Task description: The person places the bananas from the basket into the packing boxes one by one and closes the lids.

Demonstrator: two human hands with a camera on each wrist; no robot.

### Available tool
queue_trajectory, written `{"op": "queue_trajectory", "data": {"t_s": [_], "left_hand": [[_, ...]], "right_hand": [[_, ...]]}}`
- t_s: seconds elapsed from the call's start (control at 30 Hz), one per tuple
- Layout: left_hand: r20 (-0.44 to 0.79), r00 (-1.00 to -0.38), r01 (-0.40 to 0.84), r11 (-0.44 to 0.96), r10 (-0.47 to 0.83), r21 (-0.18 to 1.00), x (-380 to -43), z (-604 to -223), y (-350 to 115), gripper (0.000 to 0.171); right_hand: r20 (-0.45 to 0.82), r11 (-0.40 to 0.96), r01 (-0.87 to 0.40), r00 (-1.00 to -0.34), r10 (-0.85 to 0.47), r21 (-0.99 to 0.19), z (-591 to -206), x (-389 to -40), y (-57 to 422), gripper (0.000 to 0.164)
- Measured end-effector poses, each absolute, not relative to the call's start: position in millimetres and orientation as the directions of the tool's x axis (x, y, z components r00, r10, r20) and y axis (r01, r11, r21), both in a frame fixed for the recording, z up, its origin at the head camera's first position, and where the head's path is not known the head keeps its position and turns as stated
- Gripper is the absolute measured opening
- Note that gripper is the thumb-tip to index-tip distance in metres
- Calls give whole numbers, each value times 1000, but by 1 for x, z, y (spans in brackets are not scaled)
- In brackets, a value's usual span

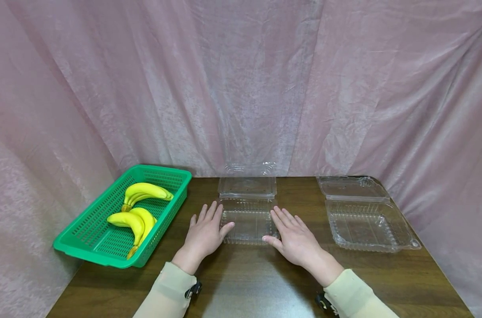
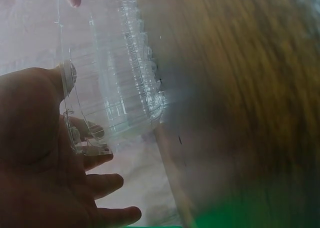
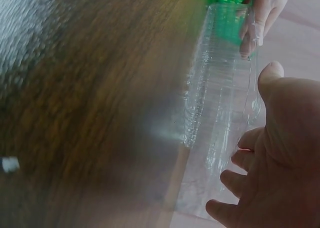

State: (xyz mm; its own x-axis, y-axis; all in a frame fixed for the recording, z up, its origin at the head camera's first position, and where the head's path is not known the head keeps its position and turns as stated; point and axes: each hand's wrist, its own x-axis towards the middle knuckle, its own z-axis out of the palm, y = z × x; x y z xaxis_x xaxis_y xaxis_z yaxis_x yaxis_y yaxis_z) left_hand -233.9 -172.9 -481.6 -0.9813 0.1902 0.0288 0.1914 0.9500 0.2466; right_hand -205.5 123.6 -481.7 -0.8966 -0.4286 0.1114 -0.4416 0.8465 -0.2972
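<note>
A clear plastic clamshell container (image 1: 246, 225) lies on the table with its lid (image 1: 247, 186) raised at the back. My left hand (image 1: 204, 234) is at its left side, fingers straight and spread, thumb right at the near rim. On the opposite side my right hand (image 1: 296, 240) has its fingers extended along the edge and its thumb by the near corner. In the left wrist view, the container wall (image 2: 107, 83) overlaps the thumb and index fingertip. From the right wrist, the fingers (image 3: 232, 183) show outstretched beside the rim. Neither hand grips anything.
A green plastic basket (image 1: 85, 258) with two bunches of bananas, a far bunch (image 1: 145, 193) and a near bunch (image 1: 137, 224), stands at the left. Another clear container (image 1: 364, 227), lid opened back, lies near the right edge of the wooden table (image 1: 248, 282). A pink curtain (image 1: 256, 88) hangs behind.
</note>
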Motion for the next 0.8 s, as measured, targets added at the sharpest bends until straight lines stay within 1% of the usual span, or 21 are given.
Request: {"op": "queue_trajectory", "data": {"t_s": [0.17,0.47,0.8], "left_hand": [[30,-980,196,944,195,265,-233,-482,-171,82],[13,-980,194,947,197,257,-231,-485,-167,85],[11,-981,191,943,195,272,-230,-486,-163,84]], "right_hand": [[105,850,-434,-900,-423,-298,-480,-204,126,86],[71,856,-421,-905,-420,-301,-479,-202,130,88],[82,849,-428,-902,-425,-311,-479,-200,136,89]]}}
